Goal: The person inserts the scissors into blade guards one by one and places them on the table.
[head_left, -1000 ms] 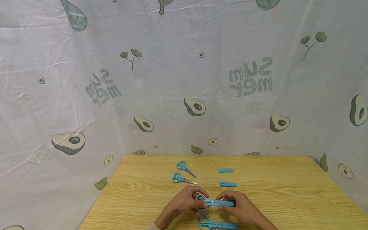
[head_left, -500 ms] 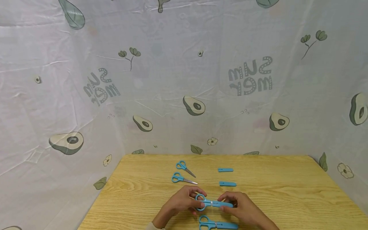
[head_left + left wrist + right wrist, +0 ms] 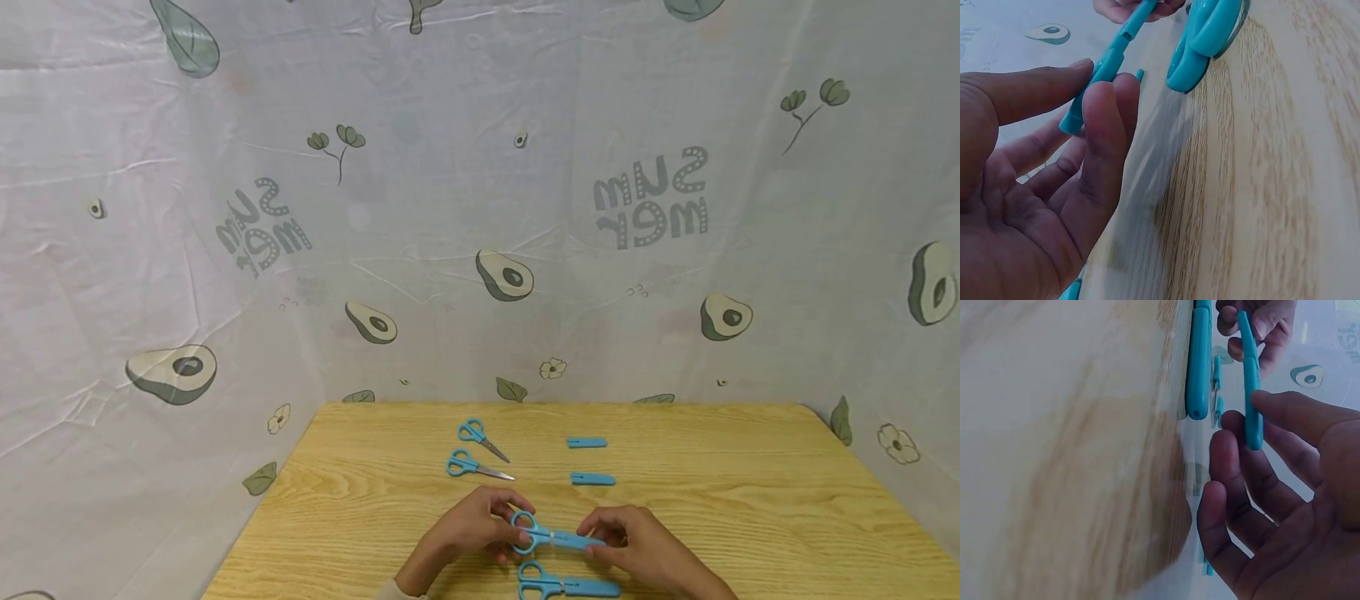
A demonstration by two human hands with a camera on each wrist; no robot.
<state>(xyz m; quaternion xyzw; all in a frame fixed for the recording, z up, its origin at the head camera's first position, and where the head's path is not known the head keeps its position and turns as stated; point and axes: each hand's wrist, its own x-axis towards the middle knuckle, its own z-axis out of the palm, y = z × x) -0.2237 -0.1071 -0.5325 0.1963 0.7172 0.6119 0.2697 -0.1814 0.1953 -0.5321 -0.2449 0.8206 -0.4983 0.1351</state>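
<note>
Blue against wood-grain desk [image 3: 712, 500], pinches capped scissors [image 3: 558, 538] aloft with left hand [image 3: 483, 522] at the handles [image 3: 1109, 64] and right hand [image 3: 636, 542] at the cap [image 3: 1252, 412], at twelve o'clock from a second capped pair [image 3: 581, 587].

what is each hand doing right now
Left hand: closed, pinching the scissors at the handle end.
Right hand: closed, pinching the blue sheath on those scissors.

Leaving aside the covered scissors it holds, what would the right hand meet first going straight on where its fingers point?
Most likely the left hand, facing the right hand across the scissors; depth leaves the exact line unclear.
</note>
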